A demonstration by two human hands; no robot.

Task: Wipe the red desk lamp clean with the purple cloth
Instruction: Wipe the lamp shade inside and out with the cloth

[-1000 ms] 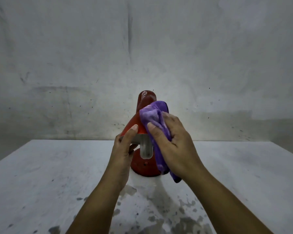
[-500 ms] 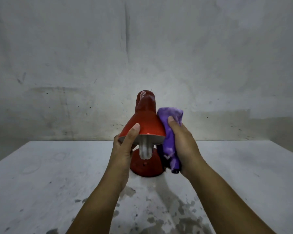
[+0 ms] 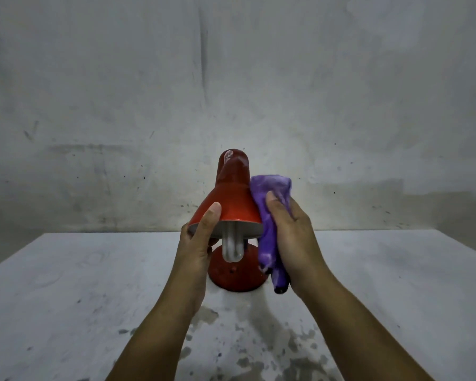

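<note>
Head view, hands flanking lamp, seemingly gripping

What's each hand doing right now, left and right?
Left hand: closed on the rim of the red desk lamp shade, thumb on top.
Right hand: closed on the purple cloth, pressing it to the shade's right side.

Red desk lamp stands upright on its round base, glossy shade tilted forward; bunched purple cloth touches the shade's right side.
</note>
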